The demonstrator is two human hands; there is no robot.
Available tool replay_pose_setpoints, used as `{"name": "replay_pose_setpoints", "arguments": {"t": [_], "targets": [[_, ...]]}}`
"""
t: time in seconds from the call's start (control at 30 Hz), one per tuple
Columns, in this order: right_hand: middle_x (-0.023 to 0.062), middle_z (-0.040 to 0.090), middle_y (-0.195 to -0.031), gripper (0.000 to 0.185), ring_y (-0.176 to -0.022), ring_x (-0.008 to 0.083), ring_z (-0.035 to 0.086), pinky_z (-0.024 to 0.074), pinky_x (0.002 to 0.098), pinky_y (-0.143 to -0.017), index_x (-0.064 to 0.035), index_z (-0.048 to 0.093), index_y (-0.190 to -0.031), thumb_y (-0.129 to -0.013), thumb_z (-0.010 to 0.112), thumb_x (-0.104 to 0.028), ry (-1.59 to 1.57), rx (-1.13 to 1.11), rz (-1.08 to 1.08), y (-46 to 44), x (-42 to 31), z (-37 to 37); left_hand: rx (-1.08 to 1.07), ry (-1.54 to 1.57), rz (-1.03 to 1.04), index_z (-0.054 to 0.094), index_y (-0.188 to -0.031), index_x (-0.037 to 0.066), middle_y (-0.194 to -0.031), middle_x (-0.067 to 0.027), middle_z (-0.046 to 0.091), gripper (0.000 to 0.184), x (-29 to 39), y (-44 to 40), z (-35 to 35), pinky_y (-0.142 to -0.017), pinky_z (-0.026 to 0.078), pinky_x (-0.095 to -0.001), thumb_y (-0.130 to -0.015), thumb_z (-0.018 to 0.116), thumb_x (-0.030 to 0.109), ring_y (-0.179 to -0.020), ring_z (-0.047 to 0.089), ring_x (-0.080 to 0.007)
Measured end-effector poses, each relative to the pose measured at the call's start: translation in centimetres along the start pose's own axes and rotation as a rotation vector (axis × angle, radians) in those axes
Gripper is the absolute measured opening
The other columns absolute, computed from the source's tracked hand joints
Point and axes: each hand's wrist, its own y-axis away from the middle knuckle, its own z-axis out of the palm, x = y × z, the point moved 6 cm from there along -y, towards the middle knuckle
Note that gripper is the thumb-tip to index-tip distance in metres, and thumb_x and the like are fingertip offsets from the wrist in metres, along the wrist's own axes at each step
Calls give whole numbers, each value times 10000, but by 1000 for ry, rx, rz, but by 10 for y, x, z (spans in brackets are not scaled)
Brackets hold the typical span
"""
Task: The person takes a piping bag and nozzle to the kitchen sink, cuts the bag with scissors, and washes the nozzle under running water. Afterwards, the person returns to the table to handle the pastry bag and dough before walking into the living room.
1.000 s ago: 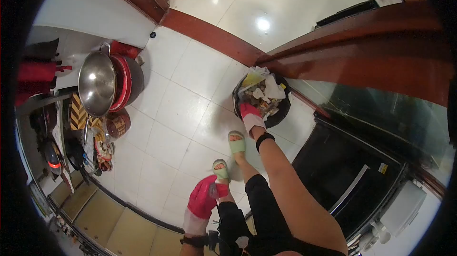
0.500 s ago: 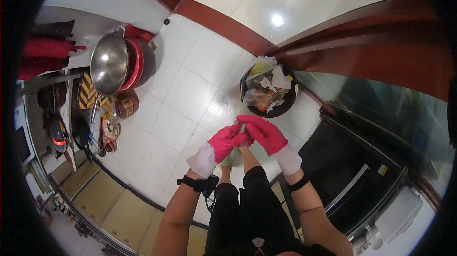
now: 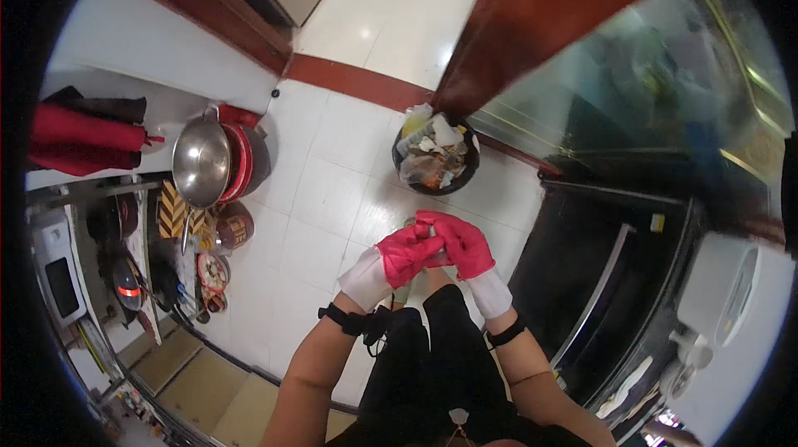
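"Since the gloved hands meet in front of the legs, where exactly is the held thing?"

"Between them: a small greyish object [image 3: 435, 255], mostly hidden by the pink gloves [image 3: 470, 260]. Its exact kind cannot be made out."

"And how do the fingers stand?"

"Those of the left hand [image 3: 402, 253] are curled in, closed on the object. Those of the right hand [image 3: 462, 242] are partly bent over it from the other side; whether they grip or merely cover it is impossible to tell."

"What makes for good handling here?"

"Probably a light, even hold from both sides. The gloves look loose and bulky, so feel may be dulled; firm fingertips would serve better than slack glove material, which could fold over the object and let it slip. Opening the right palm slightly would also give the wearer a clearer view of it."

"Is anything close by?"

"The black trash bin [image 3: 470, 171] stands on the white tiled floor [image 3: 324, 197], just beyond the hands and apart from them. Its mixed refuse [image 3: 449, 133] reaches the rim, so keeping the cuffs [image 3: 490, 293] clear of that heap seems wise."
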Motion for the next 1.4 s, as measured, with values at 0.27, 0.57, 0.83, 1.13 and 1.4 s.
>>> {"name": "replay_pose_setpoints", "arguments": {"t": [0.27,0.57,0.83,1.13,1.4], "targets": [[132,604,-1144,283,-1066,216,566,443,328,-916,-5,615,-1090,-944,447,-180,57,301,-570,126,4,-10,-338,-56,75,496,-1219,69,-1165,-32,550,320,-40,55,105,-921,456,-325,-924,539,187,-1075,542,-170],[121,612,-1141,378,-1045,202,570,419,317,-926,29,622,-1044,-950,434,-285,73,806,-913,357,19,-43,-801,-336,-221,505,-1215,84,-1176,-14,544,311,-143,125,273,-958,425,-377,-948,488,243,-1106,519,-162],[114,607,-1122,456,-1019,209,571,465,320,-855,10,590,-1127,-955,429,-380,-350,1154,-866,546,96,-64,-1072,-390,-541,495,-1252,112,-1203,-9,513,323,-288,194,390,-968,426,-391,-942,491,203,-1136,490,-147],[69,551,-1211,462,-1063,199,553,503,322,-811,-50,490,-1265,-950,447,-384,-668,1335,-1060,732,166,-63,-1356,-1240,328,453,-1304,103,-1214,-132,568,475,-394,292,519,-876,468,-308,-852,594,141,-1084,573,-233],[71,457,-1312,433,-1143,227,504,520,349,-850,-109,386,-1351,-946,488,-222,-360,1477,-1036,777,197,-72,-1176,-1320,148,556,-1191,70,-1165,-112,567,345,-480,263,529,-858,495,-293,-847,590,63,-1074,561,-198]]}}
